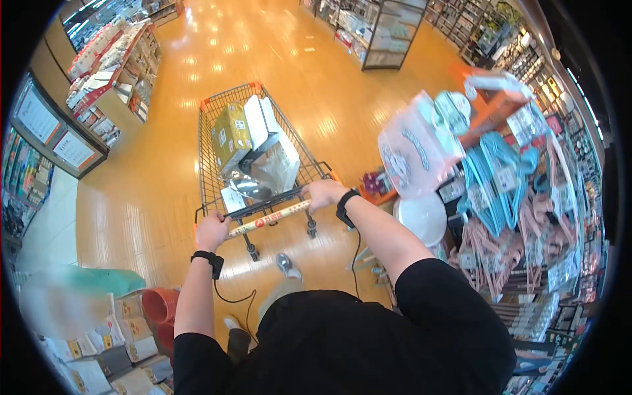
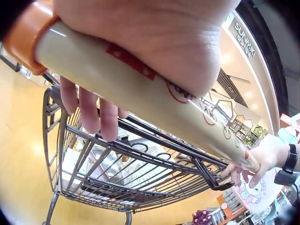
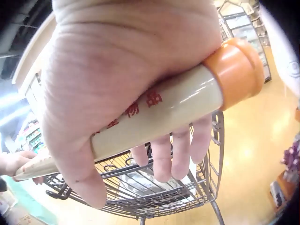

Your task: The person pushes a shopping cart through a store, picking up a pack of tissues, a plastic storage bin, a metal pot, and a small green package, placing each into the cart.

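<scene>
A wire shopping cart (image 1: 205, 164) stands in front of me, its pale handle (image 1: 270, 218) printed with red characters and capped in orange at both ends. My left hand (image 1: 214, 230) grips the handle near its left end; in the left wrist view its palm lies over the bar and the fingers (image 2: 89, 110) hang down the far side. Near the other end, my right hand (image 1: 324, 194) holds the bar, its thumb (image 3: 89, 185) on the near side and fingers beyond. Inside the cart lie an olive-green box (image 1: 232, 135), a white box (image 1: 260, 122) and a shiny, clear-wrapped item (image 1: 250, 186).
Close on the right hang blue hangers (image 1: 497, 181), pink hangers and a pale pink printed package (image 1: 418, 151). At left stand a sign board (image 1: 56, 125) and a stocked display (image 1: 112, 85). Red pots (image 1: 160, 305) sit low at left. Wooden floor (image 1: 250, 46) stretches ahead toward a shelf unit (image 1: 394, 33).
</scene>
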The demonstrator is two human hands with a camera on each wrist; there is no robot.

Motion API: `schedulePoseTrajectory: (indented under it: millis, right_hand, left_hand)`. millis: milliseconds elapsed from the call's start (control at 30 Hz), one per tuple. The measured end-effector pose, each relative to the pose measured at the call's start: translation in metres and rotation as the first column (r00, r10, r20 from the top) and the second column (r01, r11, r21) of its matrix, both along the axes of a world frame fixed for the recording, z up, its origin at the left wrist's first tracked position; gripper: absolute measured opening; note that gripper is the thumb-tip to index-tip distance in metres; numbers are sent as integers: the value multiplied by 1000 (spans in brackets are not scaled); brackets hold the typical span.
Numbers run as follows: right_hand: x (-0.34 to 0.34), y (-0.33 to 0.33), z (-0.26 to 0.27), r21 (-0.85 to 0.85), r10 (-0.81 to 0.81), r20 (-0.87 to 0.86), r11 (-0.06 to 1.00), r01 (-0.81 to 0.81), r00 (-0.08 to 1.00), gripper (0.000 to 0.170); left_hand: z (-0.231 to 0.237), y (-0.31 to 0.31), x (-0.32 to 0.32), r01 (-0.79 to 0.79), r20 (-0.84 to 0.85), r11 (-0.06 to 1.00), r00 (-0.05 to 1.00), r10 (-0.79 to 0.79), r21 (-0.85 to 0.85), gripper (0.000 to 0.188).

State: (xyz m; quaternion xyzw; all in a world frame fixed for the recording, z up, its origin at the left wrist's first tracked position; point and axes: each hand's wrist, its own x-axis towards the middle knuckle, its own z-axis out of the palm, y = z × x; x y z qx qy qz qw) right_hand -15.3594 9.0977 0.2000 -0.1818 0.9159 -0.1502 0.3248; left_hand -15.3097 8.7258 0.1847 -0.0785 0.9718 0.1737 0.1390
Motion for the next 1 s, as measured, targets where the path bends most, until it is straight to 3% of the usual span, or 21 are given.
schedulePoseTrajectory:
  millis: [233, 367, 433, 533, 567, 600, 633, 667, 700, 733, 767, 800, 867, 933, 967, 1000]
  right_hand:
    - [-106, 13, -2, 52, -21, -26, 998, 22, 999, 65]
    - [-168, 14, -8, 76, -14, -36, 997, 16, 999, 57]
    - [-198, 15, -10, 65, -24, -42, 998, 27, 999, 50]
    - [-246, 18, -13, 29, 20, -60, 999, -19, 998, 47]
    - [-268, 21, -30, 10, 78, -90, 997, -78, 993, 44]
    - [-291, 26, -51, -21, 159, -127, 986, -162, 979, 42]
    - [-311, 34, -78, -57, 168, -164, 982, -179, 972, 43]
    - [-329, 34, -55, -125, 215, -199, 962, -243, 956, 49]
    - [-351, 37, -69, -176, 125, -149, 973, -151, 981, 54]
    - [-373, 36, -53, -175, 177, -196, 961, -212, 965, 57]
    - [-407, 46, -81, -280, 124, -136, 947, -159, 983, 56]
    - [-433, 44, -70, -157, 151, -159, 972, -176, 976, 53]
    - [-427, 57, -93, -118, 98, -125, 987, -112, 987, 54]
    - [-453, 67, -117, -119, 140, -85, 982, -150, 986, 54]
    - [-460, 67, -119, -123, 185, -96, 973, -196, 978, 54]
    - [-465, 69, -123, -80, 141, -16, 987, -142, 990, 61]
  left_hand:
    - [10, 15, -117, -70, 106, 993, 993, 60, 95, 35]
    - [3, 17, -176, -168, 11, 977, 986, 168, 128, 32]
    - [-4, 20, -202, -77, -74, 990, 995, 69, -115, 30]
    - [-5, 19, -245, -3, -122, 998, 992, -5, -62, 30]
    - [-49, -4, -274, 198, -17, 960, 979, -205, -199, 29]
    - [-31, 4, -282, 229, -85, 959, 966, -246, -169, 28]
    - [-31, 5, -300, 309, 39, 918, 950, -309, -248, 29]
    - [-30, 10, -322, 227, 81, 968, 972, -219, -103, 28]
    - [-33, 14, -340, 170, 44, 977, 985, -166, -129, 28]
    - [-25, 21, -357, 154, -95, 988, 984, -153, -4, 28]
    - [-15, 23, -383, 176, 10, 984, 984, -176, -10, 25]
    - [-9, 30, -402, 140, -23, 990, 990, -140, -22, 23]
    - [-122, 15, -406, 100, -244, 994, 966, -84, 52, 23]
    - [-68, 35, -411, 82, 5, 994, 997, -81, -68, 25]
    - [-58, 43, -406, 5, -2, 1000, 1000, -5, -25, 26]
    - [-57, 52, -404, -64, -5, 998, 998, 64, 25, 28]
